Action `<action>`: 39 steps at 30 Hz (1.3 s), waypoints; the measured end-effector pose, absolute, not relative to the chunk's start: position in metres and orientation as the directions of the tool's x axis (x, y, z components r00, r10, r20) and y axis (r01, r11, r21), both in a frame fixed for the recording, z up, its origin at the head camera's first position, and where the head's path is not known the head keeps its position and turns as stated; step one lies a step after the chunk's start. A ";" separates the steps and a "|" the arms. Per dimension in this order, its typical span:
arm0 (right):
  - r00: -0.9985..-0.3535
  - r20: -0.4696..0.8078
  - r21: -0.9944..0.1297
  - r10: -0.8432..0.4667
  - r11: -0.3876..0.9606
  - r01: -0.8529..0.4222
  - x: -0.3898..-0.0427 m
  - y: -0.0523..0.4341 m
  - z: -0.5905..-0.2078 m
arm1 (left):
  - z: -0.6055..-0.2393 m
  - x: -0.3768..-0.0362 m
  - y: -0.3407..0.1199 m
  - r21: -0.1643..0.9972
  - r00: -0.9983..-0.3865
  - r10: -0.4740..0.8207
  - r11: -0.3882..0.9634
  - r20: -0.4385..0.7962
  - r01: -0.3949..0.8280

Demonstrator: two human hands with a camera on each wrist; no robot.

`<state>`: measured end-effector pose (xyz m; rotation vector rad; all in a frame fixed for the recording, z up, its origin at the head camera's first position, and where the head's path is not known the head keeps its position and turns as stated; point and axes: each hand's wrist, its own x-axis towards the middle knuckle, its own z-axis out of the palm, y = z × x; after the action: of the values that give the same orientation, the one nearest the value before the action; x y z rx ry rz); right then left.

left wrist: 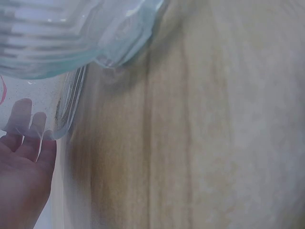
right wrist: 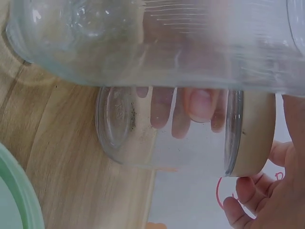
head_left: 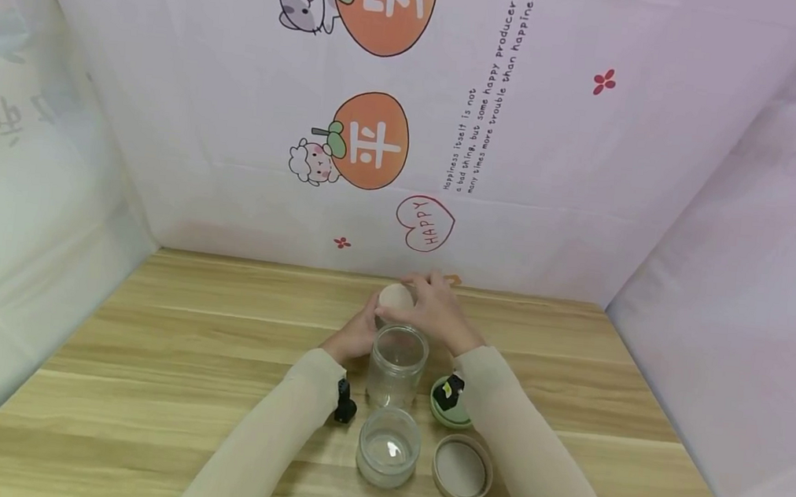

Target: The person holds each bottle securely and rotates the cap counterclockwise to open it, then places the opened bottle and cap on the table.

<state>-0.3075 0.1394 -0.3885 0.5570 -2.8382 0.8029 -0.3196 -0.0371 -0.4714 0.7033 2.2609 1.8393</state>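
Note:
At the back of the table stands a clear glass jar (right wrist: 190,150) with a beige lid (head_left: 396,296) on its mouth. My left hand (head_left: 357,332) holds this jar from the left, and its fingers show through the glass in the right wrist view. With fingers and thumb around the lid's edge, my right hand (head_left: 440,315) grips the lid from the right. Directly in front of it stands a taller, lidless glass jar (head_left: 395,374), which covers part of the held jar in both wrist views.
A short open glass jar (head_left: 387,451) stands nearest me. To its right lies a beige lid (head_left: 461,469), inner side up. A green lid (head_left: 452,417) lies beside the tall jar, partly under the right wrist camera. A white printed cloth (head_left: 513,235) hangs behind the table.

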 end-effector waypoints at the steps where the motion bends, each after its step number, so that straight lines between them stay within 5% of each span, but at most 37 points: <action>1: -0.920 0.233 -0.479 -0.315 0.786 -0.390 -0.308 0.139 -0.388 | -0.471 -0.320 -0.037 0.955 -0.880 0.439 0.138 0.180 0.264; 24: -0.904 0.255 -0.529 -0.342 0.733 -0.426 -0.313 0.142 -0.392 | -0.469 -0.321 -0.036 0.952 -0.872 0.448 0.121 0.199 0.279; 39: -0.835 0.185 -0.510 -0.519 0.675 -0.533 -0.319 0.156 -0.384 | -0.471 -0.324 -0.033 0.969 -0.889 0.435 0.122 0.143 0.216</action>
<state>-0.3193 0.1561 -0.3837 0.8955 -2.8523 0.8805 -0.3239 -0.0332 -0.4707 0.6510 2.2155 1.8620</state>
